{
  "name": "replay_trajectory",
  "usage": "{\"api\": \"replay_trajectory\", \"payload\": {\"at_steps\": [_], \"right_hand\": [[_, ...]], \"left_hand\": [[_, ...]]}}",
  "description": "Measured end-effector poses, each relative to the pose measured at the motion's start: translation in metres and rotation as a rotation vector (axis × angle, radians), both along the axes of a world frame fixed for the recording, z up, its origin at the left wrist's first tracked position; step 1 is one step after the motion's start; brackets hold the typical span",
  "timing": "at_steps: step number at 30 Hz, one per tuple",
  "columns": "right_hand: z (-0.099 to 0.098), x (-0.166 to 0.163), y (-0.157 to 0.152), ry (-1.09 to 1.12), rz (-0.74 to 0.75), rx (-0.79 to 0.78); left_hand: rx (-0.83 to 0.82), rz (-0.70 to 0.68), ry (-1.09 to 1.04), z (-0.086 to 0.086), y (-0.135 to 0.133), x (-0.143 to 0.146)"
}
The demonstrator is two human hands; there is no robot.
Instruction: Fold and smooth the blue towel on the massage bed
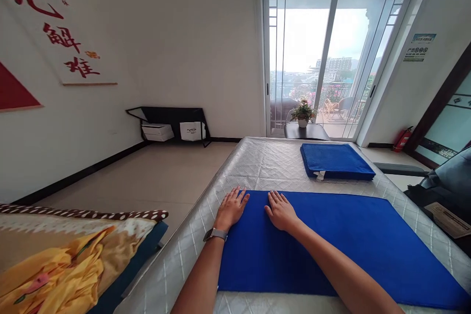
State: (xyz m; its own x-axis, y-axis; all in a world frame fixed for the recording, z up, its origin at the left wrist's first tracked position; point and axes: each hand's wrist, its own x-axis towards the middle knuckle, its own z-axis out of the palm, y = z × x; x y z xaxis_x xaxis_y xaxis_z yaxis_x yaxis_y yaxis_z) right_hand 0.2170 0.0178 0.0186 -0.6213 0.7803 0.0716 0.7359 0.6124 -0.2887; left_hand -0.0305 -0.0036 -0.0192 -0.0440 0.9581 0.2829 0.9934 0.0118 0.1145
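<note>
A blue cloth (342, 240) lies spread out flat on a quilted silver-white mattress (191, 235). My left hand (232, 207) rests palm down at the cloth's far left corner, fingers stretched out; a watch (215, 234) is on that wrist. Just to its right, my right hand (281, 212) lies flat on the cloth near its far edge, fingers extended. Neither hand grips anything. Beyond the cloth, toward the far right of the mattress, sits a stack of folded blue cloths (333, 158) with a white tag (320, 175) at its near side.
At left stands another bed with patterned bedding (121, 240) and crumpled yellow fabric (69, 267). Past the mattress are a chair (311, 132) with a potted plant (303, 113) and sliding glass doors (298, 49). A black rack (165, 115) stands by the wall; dark bags (451, 181) are at right.
</note>
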Motion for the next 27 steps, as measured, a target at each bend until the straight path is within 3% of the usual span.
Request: {"api": "replay_trajectory", "payload": {"at_steps": [6, 17, 21, 27], "right_hand": [[-0.001, 0.11, 0.023, -0.065, -0.137, -0.005], [-0.022, 0.369, 0.055, -0.084, -0.488, 0.144], [-0.032, 0.408, 0.063, -0.094, -0.576, 0.162], [-0.041, 0.41, 0.07, -0.132, -0.628, 0.151]], "left_hand": [[-0.029, -0.004, 0.031, -0.001, 0.001, -0.001], [-0.053, -0.01, 0.033, 0.0, 0.002, -0.004], [-0.069, -0.002, 0.08, -0.001, 0.002, -0.005], [-0.091, -0.012, 0.095, -0.001, 0.002, -0.006]]}}
